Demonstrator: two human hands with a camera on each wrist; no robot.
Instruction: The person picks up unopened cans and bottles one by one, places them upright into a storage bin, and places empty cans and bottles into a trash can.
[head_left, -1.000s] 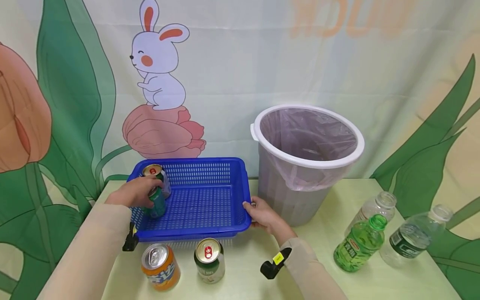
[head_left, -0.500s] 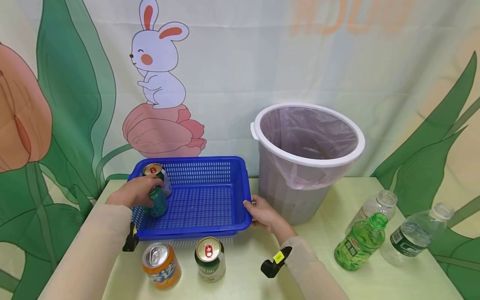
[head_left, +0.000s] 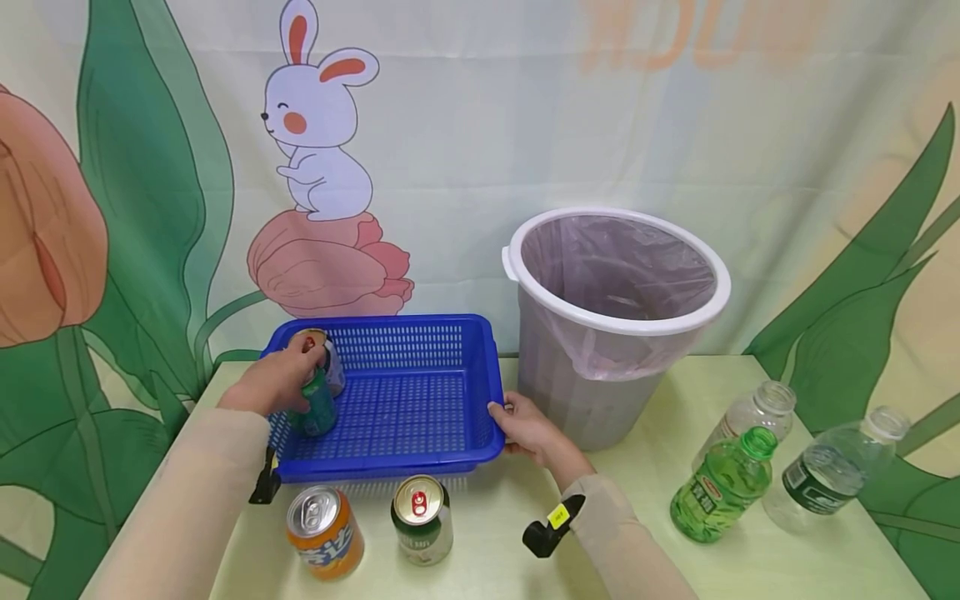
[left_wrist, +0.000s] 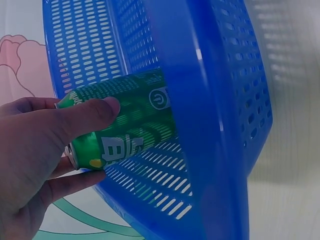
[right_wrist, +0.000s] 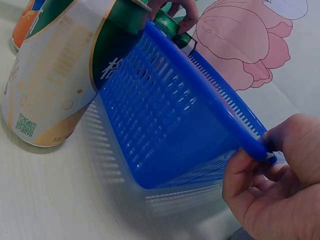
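In the head view, my left hand [head_left: 283, 377] is over the left end of a blue plastic basket [head_left: 397, 408]. It grips the upper part of a green drink can [left_wrist: 125, 120], thumb on the near side and fingers round the top, as the left wrist view shows. Behind that one stands a second can [head_left: 334, 372] with a gold top, partly covered by the fingers. My right hand [right_wrist: 280, 175] pinches the basket's right rim between thumb and fingers. Just in front of the basket stand an orange soda can [head_left: 326, 533] and a green-and-white can [head_left: 422, 521].
A grey trash bin [head_left: 577, 392] with a white rim and a plastic liner stands right of the basket. Farther right are a green bottle [head_left: 720, 487] and two clear bottles, one [head_left: 832, 475] with a dark label. A printed curtain [head_left: 465, 167] hangs behind the table.
My left fingers have drawn back from the green can's right side and sit closer together, over the gold-topped can's lid. The right hand still holds the rim, and the basket stays in place.
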